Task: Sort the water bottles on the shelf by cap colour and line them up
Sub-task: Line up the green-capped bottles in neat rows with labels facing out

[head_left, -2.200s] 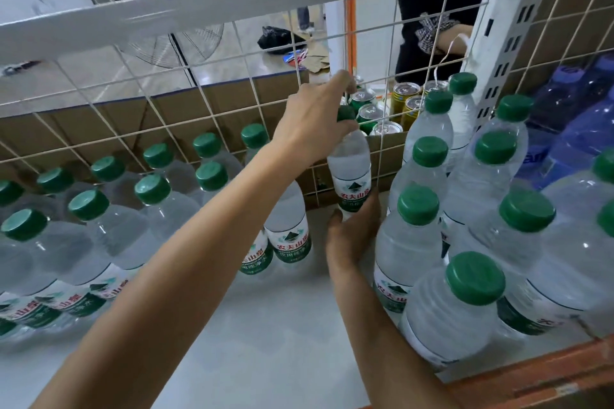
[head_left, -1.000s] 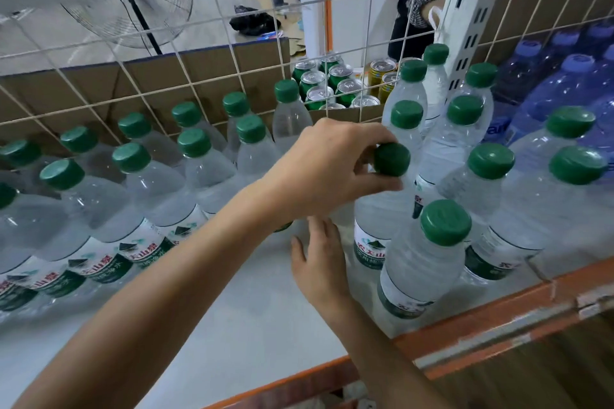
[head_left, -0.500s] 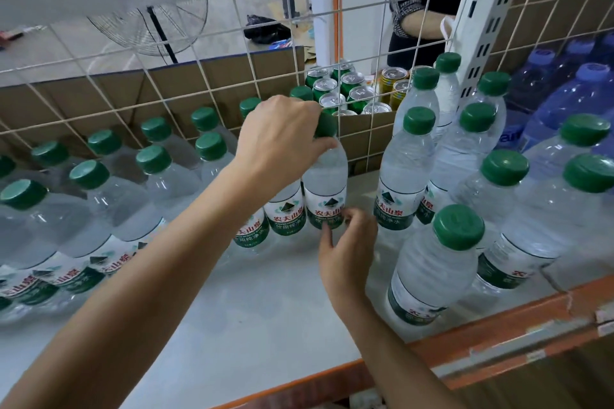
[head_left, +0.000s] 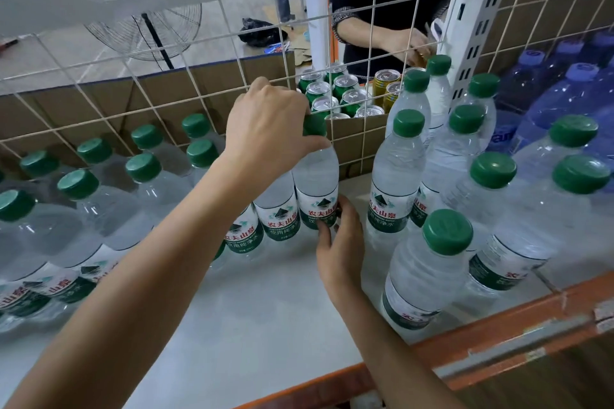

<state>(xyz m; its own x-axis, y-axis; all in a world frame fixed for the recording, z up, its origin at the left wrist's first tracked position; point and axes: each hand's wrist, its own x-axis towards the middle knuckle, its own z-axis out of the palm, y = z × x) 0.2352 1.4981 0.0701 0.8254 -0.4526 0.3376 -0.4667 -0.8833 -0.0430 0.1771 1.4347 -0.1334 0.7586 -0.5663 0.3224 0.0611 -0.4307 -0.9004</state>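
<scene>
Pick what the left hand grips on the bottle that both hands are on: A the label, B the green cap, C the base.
B: the left hand curls its fingers round the green cap of the bottle; the right hand holds it at the label.

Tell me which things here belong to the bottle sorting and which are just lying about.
Job: held bottle, left hand on its cap, right hand at its label; lined-up bottles; loose bottles; shelf.
Lying about: drink cans, cardboard box, floor fan.
</scene>
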